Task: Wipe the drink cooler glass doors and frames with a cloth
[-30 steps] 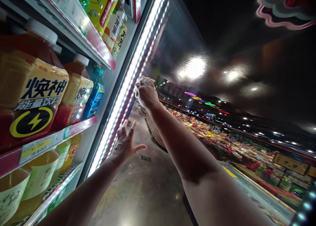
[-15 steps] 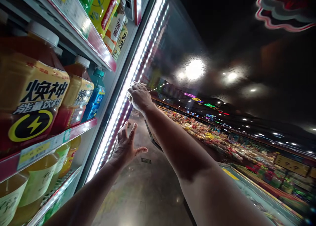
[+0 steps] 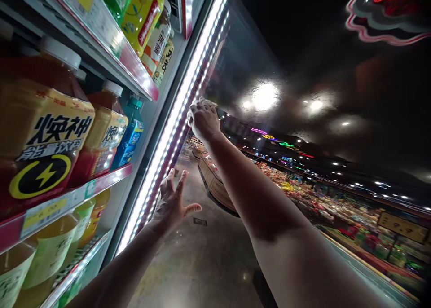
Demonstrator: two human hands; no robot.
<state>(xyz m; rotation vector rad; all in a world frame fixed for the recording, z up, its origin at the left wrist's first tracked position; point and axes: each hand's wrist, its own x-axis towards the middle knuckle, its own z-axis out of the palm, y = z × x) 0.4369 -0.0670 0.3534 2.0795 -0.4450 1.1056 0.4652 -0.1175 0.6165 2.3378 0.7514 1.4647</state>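
Note:
My right hand (image 3: 206, 123) is stretched far forward, its fingers closed over a pale crumpled cloth (image 3: 208, 102) pressed against the glass door (image 3: 245, 61). Only the cloth's edges show past the knuckles. Lower and nearer, my left hand (image 3: 171, 202) has its fingers and thumb spread and holds nothing. It is held up at the same glass, close to the bright LED strip (image 3: 175, 133); whether the palm touches the pane I cannot tell.
On the left, shelves (image 3: 111, 177) hold large amber drink bottles (image 3: 50, 133), a blue bottle (image 3: 129, 137) and several others. Beyond the glass are a wood-sided display counter (image 3: 217, 184), a produce display (image 3: 303, 198) and a price sign (image 3: 402, 227).
My right hand has moved right and slightly up across the glass with the cloth, away from the light strip. My left hand has stayed nearly still.

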